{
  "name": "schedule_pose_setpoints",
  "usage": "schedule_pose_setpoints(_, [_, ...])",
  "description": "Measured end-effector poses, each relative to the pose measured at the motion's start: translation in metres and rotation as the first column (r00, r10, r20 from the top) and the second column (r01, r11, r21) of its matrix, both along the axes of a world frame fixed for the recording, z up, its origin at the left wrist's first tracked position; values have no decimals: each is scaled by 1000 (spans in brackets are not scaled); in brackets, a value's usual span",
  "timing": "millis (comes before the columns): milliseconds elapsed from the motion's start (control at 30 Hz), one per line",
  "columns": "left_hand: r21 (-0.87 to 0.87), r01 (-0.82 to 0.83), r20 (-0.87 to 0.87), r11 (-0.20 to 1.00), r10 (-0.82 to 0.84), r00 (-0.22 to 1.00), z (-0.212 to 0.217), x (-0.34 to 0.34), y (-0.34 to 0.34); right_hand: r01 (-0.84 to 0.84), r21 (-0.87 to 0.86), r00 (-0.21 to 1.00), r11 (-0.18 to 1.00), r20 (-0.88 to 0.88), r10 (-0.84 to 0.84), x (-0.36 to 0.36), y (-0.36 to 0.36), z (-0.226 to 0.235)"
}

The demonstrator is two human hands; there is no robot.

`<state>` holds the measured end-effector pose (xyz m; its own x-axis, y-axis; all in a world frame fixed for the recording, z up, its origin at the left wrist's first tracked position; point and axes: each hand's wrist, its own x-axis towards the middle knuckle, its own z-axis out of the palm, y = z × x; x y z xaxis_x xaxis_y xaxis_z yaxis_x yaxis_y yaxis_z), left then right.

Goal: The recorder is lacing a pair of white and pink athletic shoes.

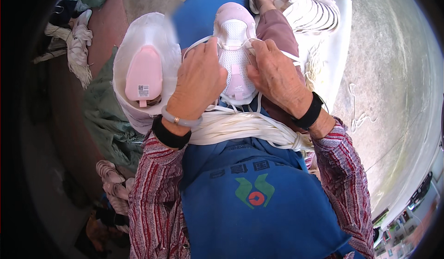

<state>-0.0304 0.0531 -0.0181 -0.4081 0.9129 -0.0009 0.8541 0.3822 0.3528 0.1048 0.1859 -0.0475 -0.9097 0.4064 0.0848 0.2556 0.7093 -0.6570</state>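
A pale pink and white shoe upper [234, 27] lies over my lap with its toe pointing away. White shoelace [196, 43] runs across its front and loops out to both sides. At its left edge, my left hand [201, 74] is closed, fingertips pinching the lace. My right hand [277, 76] is closed at the right edge, with thumb and forefinger on the lace there. Between the hands show the mesh tongue and its pink tab [237, 81]. My fingers partly hide the eyelets. A thick bundle of white laces [249, 127] crosses my lap just below.
Left of my hands stands a stack of white uppers [122, 41] with a pink tongue [144, 71] on top. More white uppers [314, 9] lie at the far right on a white sheet [340, 41]. A loose lace [360, 119] lies on the floor. Green cloth [108, 113] spreads at left.
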Motion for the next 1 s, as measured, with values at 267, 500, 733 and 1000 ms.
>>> schedule_pose_setpoints(267, [-25, -63, 89, 998, 65, 994, -15, 1, 20, 18, 161, 1000, 987, -26, -14, -9, 5, -22])
schedule_pose_setpoints(500, [15, -99, 145, 995, 96, 985, -11, -2, 19, 14, -27, 997, 1000, -69, -16, -5, 12, -10])
schedule_pose_setpoints(733, [244, -59, 46, 968, 50, 998, -17, 1, 21, 80, 119, 995, 990, -69, -72, -13, 6, -21])
schedule_pose_setpoints(1000, [247, -179, 244, 952, 118, 963, -29, 8, 26, -161, 32, 983, 987, -89, 163, -11, 23, -24])
